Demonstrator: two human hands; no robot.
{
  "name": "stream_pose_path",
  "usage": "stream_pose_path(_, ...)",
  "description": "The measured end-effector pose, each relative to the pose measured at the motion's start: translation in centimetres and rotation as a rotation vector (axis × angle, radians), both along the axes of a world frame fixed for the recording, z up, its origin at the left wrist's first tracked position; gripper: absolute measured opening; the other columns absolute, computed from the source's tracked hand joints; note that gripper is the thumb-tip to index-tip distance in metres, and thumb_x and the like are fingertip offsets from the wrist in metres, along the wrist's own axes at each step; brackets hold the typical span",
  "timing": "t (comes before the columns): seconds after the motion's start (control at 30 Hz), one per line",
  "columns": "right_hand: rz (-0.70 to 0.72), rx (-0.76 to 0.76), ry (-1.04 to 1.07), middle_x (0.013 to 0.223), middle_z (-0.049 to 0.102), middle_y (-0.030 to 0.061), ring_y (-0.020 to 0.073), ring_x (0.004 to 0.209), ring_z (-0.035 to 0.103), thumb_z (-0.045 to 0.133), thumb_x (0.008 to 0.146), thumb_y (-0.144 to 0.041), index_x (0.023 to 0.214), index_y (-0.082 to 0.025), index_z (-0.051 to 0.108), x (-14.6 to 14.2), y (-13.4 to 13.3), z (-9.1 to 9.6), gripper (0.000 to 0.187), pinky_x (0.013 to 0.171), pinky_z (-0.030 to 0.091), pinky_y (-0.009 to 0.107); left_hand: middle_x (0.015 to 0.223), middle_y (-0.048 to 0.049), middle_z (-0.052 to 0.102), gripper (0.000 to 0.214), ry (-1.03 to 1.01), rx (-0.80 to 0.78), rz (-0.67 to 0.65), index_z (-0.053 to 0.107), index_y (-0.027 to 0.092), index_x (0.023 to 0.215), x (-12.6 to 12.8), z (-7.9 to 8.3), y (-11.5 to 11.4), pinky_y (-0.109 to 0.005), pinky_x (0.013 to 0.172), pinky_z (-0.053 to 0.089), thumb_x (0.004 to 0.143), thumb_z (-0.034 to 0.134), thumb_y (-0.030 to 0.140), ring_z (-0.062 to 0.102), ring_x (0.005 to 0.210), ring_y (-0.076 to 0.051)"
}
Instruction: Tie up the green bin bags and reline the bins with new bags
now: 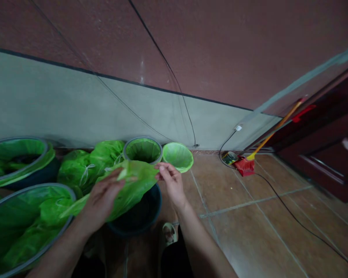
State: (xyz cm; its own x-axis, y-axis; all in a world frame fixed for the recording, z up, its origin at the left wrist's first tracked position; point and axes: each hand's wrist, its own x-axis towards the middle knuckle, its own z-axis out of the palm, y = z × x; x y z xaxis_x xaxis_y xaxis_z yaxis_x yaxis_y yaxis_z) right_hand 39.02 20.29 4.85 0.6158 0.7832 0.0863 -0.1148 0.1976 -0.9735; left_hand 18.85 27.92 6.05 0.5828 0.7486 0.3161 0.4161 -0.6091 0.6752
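A thin green plastic bag [133, 189] is stretched between my two hands, above a dark blue bucket [158, 208]. My left hand [106, 193] is at the bag's left side, slightly blurred, its fingers over the bright plastic. At the bag's right edge, my right hand [171, 179] pinches the plastic between thumb and fingers. The bag covers part of the bucket's opening. Just beyond the bag stand a bin with a grey rim and green liner [143, 148] and a small light green basket [178, 156].
Tied green bags [78, 168] lie along the wall at left. Large lined bins [52, 187] stand nearer. A red dustpan [245, 166], a yellow-handled broom [266, 141] and a round tin [229, 157] are by the door at right. A black cable [292, 216] crosses the tiles.
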Motion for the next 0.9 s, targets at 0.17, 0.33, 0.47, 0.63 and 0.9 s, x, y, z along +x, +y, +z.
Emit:
stream_pose_path(0.17,0.158,-0.066,-0.106,0.081,0.069,-0.0002,0.0131,0.071,0.059,0.07,0.08,-0.049,0.088,-0.021,0.073,-1.5,-0.4,-0.6,0.03,0.068,0.048,0.025,0.114,-0.009,0.067,0.036,0.231,0.145,-0.241,0.073,0.022,0.077,3.6,-0.2,-3.8,-0.054,0.11,0.041,0.094,0.042,0.03,0.057,0.118,-0.028)
stream_pose_path(0.33,0.165,-0.298,-0.393,0.071,0.065,-0.0039,0.0103,0.059,0.052,0.072,0.077,-0.037,0.081,-0.021,0.073,-1.3,-0.7,-2.6,0.016,0.057,0.039,0.023,0.136,-0.0145,0.059,0.025,0.418,0.208,-0.18,0.075,0.022,0.099,4.1,-2.9,-5.2,-0.063,0.112,0.036,0.09,0.052,0.025,0.049,0.134,-0.035)
stream_pose_path(0.47,0.147,-0.319,-0.467,0.063,0.06,-0.005,0.0113,0.057,0.052,0.064,0.08,-0.027,0.073,-0.021,0.07,-0.7,-0.8,-3.1,0.011,0.057,0.04,0.023,0.132,-0.0173,0.065,0.034,0.559,0.063,-0.16,0.071,0.02,0.117,3.9,-2.9,-5.0,-0.056,0.104,0.046,0.087,0.059,0.031,0.059,0.125,-0.036)
stream_pose_path(0.63,-0.04,-0.175,-0.622,0.085,0.069,0.0024,0.0157,0.076,0.063,0.058,0.083,-0.02,0.086,-0.022,0.076,0.4,-1.4,-1.7,0.018,0.071,0.049,0.027,0.107,-0.0127,0.076,0.038,0.516,-0.1,0.044,0.07,0.017,0.112,3.2,-1.4,-2.2,-0.042,0.09,0.055,0.096,0.04,0.034,0.072,0.098,-0.028)
stream_pose_path(0.9,0.024,0.056,-0.629,0.096,0.071,0.0045,0.0176,0.093,0.067,0.06,0.091,-0.021,0.095,-0.027,0.079,0.1,-2.7,-0.2,0.02,0.082,0.053,0.03,0.142,-0.0126,0.062,0.049,0.329,0.114,0.165,0.063,0.019,0.13,3.1,-2.7,1.4,-0.044,0.105,0.046,0.082,0.051,0.018,0.059,0.127,-0.029)
